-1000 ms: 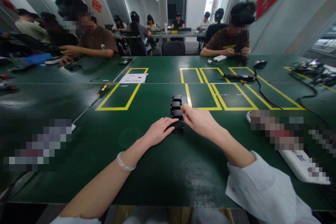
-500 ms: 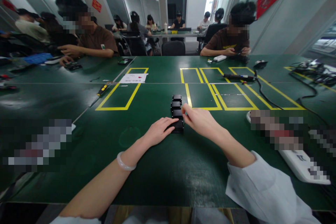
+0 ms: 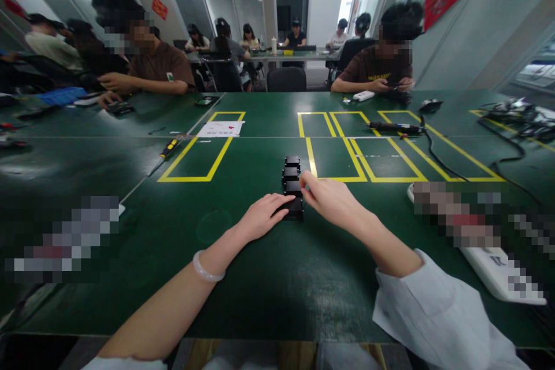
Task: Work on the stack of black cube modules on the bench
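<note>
Several small black block-like pieces stand in a row running away from me on the green table. My left hand (image 3: 265, 215) reaches in from the left with its fingers stretched out. Its fingertips rest on the nearest black block (image 3: 295, 209), and the thumb lies along its near side. My right hand (image 3: 326, 195) is closed in a pinch beside the second black block (image 3: 292, 187), at its right edge. What the pinch holds, if anything, is hidden by the fingers. Farther back sit two more black blocks (image 3: 291, 173), apart from both hands.
Yellow tape outlines (image 3: 366, 178) mark the green table (image 3: 243, 300). A yellow-black screwdriver (image 3: 169, 149) and white paper (image 3: 222, 129) lie left. To the right are a corded black pen-shaped tool (image 3: 396, 128), a white power strip (image 3: 498, 277) and tangled cables (image 3: 520, 121). Co-workers sit opposite.
</note>
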`<state>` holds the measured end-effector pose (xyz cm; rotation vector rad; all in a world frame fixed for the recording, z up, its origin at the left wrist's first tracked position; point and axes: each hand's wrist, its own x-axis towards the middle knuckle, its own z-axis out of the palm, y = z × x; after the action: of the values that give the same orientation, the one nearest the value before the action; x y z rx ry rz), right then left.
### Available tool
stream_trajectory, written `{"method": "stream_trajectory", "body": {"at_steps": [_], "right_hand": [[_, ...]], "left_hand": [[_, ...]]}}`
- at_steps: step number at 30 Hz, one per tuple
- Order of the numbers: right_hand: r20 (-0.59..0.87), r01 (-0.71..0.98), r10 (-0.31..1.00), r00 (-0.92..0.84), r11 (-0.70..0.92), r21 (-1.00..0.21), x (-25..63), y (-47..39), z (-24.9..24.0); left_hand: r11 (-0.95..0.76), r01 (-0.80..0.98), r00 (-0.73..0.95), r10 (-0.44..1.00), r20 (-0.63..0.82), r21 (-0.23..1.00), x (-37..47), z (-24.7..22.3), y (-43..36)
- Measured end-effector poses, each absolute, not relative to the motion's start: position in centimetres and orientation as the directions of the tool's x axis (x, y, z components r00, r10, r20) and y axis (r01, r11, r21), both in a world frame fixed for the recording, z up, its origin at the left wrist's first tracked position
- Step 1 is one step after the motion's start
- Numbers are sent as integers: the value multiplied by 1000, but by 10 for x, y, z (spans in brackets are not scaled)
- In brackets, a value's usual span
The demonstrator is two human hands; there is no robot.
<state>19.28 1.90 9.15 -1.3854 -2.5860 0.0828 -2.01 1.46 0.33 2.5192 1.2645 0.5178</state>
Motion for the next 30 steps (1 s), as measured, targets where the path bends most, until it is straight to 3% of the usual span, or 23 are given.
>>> {"method": "stream_trajectory", "body": {"at_steps": [21,30], "right_hand": [[187,804,819,-542,571,-166,193,19,90],[131,829,836,-532,546,-119,191,18,94]], "left_hand": [[-586,710,562,806,188,389,-20,4,15],[-585,707,558,807,194,399,-20,3,15]]}}
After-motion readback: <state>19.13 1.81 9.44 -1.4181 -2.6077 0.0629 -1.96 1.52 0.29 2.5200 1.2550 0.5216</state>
